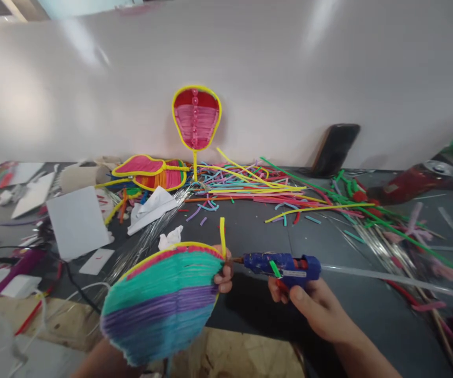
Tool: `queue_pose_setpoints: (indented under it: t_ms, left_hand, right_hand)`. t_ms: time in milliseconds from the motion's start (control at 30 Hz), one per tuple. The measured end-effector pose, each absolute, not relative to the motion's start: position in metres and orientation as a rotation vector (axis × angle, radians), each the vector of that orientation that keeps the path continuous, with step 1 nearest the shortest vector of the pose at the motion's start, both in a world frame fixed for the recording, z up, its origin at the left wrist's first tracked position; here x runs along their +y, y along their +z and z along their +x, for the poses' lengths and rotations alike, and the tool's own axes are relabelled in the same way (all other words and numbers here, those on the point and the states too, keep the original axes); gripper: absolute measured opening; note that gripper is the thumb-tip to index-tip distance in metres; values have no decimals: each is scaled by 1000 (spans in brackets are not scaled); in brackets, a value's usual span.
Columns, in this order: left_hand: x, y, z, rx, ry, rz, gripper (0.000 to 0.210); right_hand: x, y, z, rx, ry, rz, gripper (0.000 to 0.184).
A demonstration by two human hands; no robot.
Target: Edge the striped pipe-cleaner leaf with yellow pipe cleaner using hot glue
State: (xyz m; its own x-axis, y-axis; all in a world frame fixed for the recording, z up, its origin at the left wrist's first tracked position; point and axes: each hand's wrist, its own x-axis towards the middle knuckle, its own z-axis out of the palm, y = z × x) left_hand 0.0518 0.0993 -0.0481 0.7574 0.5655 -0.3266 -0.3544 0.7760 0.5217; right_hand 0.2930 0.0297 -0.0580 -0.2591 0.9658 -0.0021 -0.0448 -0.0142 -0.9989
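Observation:
My left hand grips the right edge of a fan-shaped pipe-cleaner piece, striped red, teal, purple and blue. Yellow pipe cleaner runs along its top edge, and its loose end sticks up by my fingertips. My right hand is wrapped round the handle of a blue glue gun. The gun's nozzle points left and meets the piece's edge beside my left fingers. A clear glue stick extends from the back of the gun. A bit of green pipe cleaner shows against the gun's side.
A finished pink and red paddle shape stands upright against the white wall. Loose pipe cleaners lie in a heap behind my hands. A phone leans at the back; a red can stands right. White papers and cables lie left.

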Motion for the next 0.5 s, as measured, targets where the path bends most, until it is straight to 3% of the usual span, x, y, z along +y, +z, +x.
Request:
queue_pose_setpoints:
  t_ms: [500]
  left_hand:
    - [103,-30,55,427,399,242,13]
  right_hand:
    - [33,-51,286,-1482,1348,-1084,48]
